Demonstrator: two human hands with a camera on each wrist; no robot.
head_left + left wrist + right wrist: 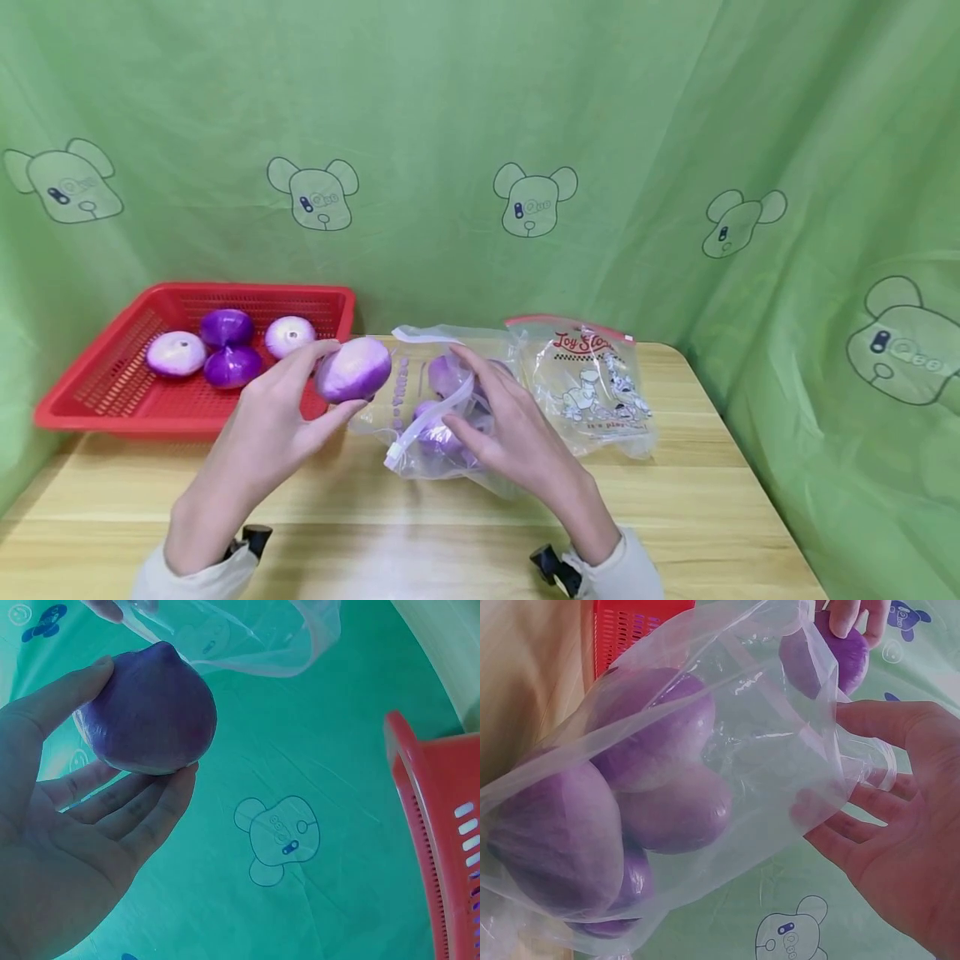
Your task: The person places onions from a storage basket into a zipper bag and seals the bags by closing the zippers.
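Note:
My left hand (273, 417) holds a purple onion (354, 370) between thumb and fingertips, just left of the bag's mouth. In the left wrist view the onion's pointed end faces up. A clear zip bag (450, 471) lies on the table with several purple onions (562, 832) inside, seen through the plastic. At its mouth, my right hand (517, 425) has thumb and fingers spread apart, touching the plastic edges. Some of its fingertips show through the film in the right wrist view. The white zip strip (431, 425) runs along the near side of the mouth.
A red perforated basket (97, 379) stands at the left with several onions (233, 367) in it. Behind the filled bag, at right, lies another clear bag (592, 383) with a red top edge and printed figures. A green curtain (427, 83) hangs behind the wooden table (675, 517).

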